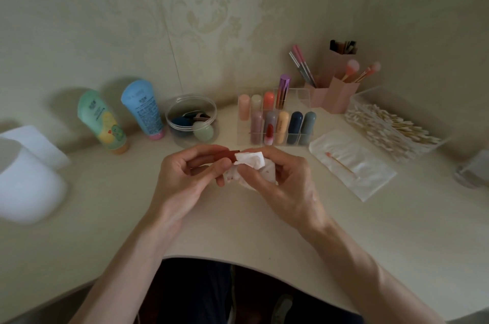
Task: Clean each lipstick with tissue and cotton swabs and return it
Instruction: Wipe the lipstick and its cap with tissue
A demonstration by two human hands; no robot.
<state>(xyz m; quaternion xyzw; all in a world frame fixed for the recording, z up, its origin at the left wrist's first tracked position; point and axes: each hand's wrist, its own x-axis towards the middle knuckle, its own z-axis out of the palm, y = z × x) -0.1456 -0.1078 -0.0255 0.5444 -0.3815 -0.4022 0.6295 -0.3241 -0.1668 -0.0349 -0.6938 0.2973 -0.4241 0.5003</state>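
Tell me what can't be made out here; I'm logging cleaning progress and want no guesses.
Head view only:
- Tip of the lipstick: wrapped in the tissue that the right hand pinches.
- Its barrel: mostly covered by the left hand.
- Print on green tube and blue tube: too small, blurred.
- White shapes at left edge: blurred, cut off.
- Object at right edge: cut off by the frame.
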